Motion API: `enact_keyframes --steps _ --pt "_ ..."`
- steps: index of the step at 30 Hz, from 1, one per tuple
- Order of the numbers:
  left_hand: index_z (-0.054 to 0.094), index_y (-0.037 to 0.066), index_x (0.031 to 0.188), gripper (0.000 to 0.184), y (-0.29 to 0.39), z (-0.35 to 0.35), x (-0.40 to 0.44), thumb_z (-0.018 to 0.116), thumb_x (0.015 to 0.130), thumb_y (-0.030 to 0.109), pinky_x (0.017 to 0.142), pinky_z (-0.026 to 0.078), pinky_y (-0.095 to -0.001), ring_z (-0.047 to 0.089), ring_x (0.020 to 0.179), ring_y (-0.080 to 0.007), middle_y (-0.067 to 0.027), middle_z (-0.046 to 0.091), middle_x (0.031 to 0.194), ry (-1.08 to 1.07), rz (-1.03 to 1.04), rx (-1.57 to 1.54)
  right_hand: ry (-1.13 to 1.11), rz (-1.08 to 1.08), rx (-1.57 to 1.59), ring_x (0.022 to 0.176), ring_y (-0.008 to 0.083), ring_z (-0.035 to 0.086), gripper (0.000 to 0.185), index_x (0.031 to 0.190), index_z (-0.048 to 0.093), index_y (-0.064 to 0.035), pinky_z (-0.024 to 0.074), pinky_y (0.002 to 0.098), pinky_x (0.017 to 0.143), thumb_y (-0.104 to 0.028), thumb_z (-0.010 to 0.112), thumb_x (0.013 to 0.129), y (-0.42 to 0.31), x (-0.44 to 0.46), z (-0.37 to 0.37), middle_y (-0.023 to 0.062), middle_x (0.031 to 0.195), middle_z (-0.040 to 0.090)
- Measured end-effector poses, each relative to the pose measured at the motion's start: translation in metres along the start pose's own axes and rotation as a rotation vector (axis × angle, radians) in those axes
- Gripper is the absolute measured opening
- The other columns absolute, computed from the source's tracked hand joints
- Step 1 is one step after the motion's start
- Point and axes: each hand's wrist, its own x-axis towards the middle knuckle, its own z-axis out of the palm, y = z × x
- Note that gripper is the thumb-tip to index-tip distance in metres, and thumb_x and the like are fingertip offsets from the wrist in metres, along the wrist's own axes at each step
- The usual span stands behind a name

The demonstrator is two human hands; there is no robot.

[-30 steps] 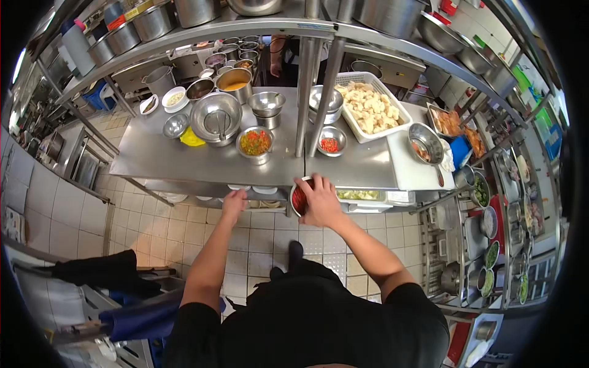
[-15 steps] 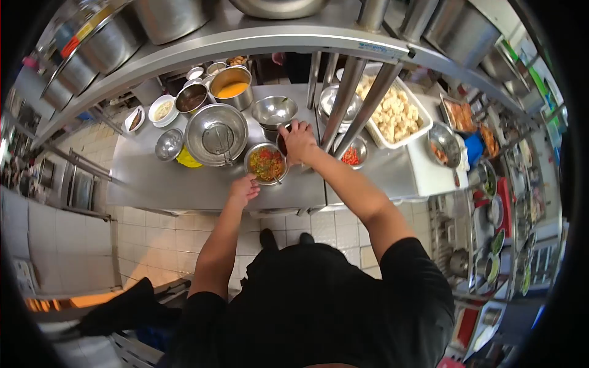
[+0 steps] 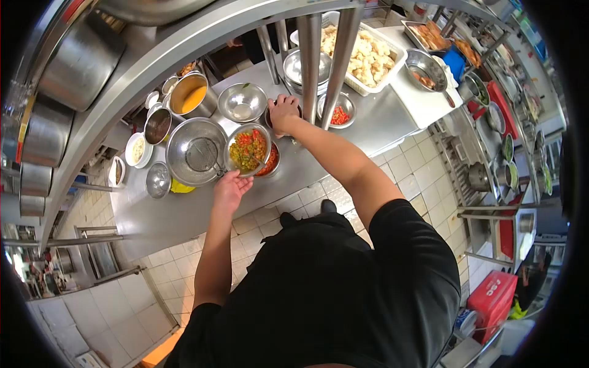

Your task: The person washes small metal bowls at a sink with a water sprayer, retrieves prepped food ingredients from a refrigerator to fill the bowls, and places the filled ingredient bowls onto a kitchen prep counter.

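Note:
My left hand (image 3: 230, 191) has its thumb and fingers closed at the near rim of a metal bowl (image 3: 248, 149) of chopped green and red peppers, with a spoon or ladle handle in it. This bowl is tilted and partly overlaps a second bowl of chopped red peppers (image 3: 270, 162). My right hand (image 3: 284, 116) is closed over the rim of a dark-looking round pot (image 3: 299, 110), mostly hidden under the hand. Just left of the bowl is a large metal basin (image 3: 175, 153) with a strainer (image 3: 202, 153) inside. Behind stands an empty metal bowl (image 3: 242, 103).
Upright steel posts (image 3: 308, 55) and an overhead shelf (image 3: 184, 43) frame the steel counter (image 3: 147, 224). A pot of orange liquid (image 3: 190, 98) is at the back left. To the right are diced red peppers (image 3: 339, 115), a white basket of pale chunks (image 3: 386, 76) and a white board (image 3: 423, 101).
My view has turned and shifted. The bowl of mixed peppers has been lifted and tilted by my left hand, uncovering the bowl of red peppers. My right hand stays at the pot.

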Motion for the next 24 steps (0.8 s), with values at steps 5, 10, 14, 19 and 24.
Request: enact_keyframes --steps 5,10,14,19,24 --pt "0.054 0.004 0.1 0.016 0.002 0.013 0.003 0.057 0.091 0.018 0.085 0.052 -0.0413 0.064 0.089 -0.0268 -0.0121 0.064 0.091 -0.001 0.078 0.048 -0.028 0.012 0.122 0.132 0.0477 0.037 0.113 0.148 0.017 -0.0047 0.0309 0.0531 0.11 -0.031 0.086 0.063 0.007 0.008 0.033 0.0316 0.144 0.032" --pt "0.053 0.004 0.105 0.017 -0.054 0.016 0.011 0.057 0.093 0.015 0.078 0.054 -0.0386 0.066 0.085 -0.0247 -0.0114 0.064 0.092 0.073 0.095 -0.064 0.343 -0.312 0.328 0.131 0.0512 0.039 0.077 0.148 0.021 0.0028 0.0357 0.0487 0.109 -0.005 0.058 0.08 0.021 -0.036 0.058 0.0395 0.141 0.034" --pt "0.053 0.004 0.11 0.024 -0.081 0.018 0.022 0.058 0.097 0.023 0.073 0.054 -0.0347 0.066 0.081 -0.0212 -0.0106 0.066 0.094 0.153 0.076 0.023 -0.193 -0.199 0.609 0.102 0.0424 0.063 0.051 0.12 0.056 0.0036 0.0507 0.0468 0.09 -0.03 0.065 0.083 0.085 -0.138 0.008 0.0288 0.107 0.065" --pt "0.061 0.006 0.107 0.029 -0.079 0.022 -0.003 0.059 0.097 0.033 0.072 0.054 -0.0311 0.066 0.081 -0.0172 -0.007 0.068 0.093 -0.001 -0.213 0.307 0.174 0.573 0.719 0.102 0.0403 0.064 0.051 0.109 0.063 0.0028 0.051 0.0459 0.089 -0.041 0.066 0.083 0.191 -0.086 0.113 0.0271 0.103 0.067" --pt "0.066 0.008 0.103 0.028 -0.102 0.043 -0.019 0.06 0.096 0.034 0.073 0.052 -0.0289 0.065 0.08 -0.0139 -0.0037 0.068 0.092 -0.08 -0.261 0.595 0.359 0.677 0.936 0.1 0.04 0.065 0.041 0.105 0.064 0.0022 0.0512 0.0452 0.088 -0.031 0.065 0.081 0.22 -0.032 0.126 0.0266 0.102 0.068"
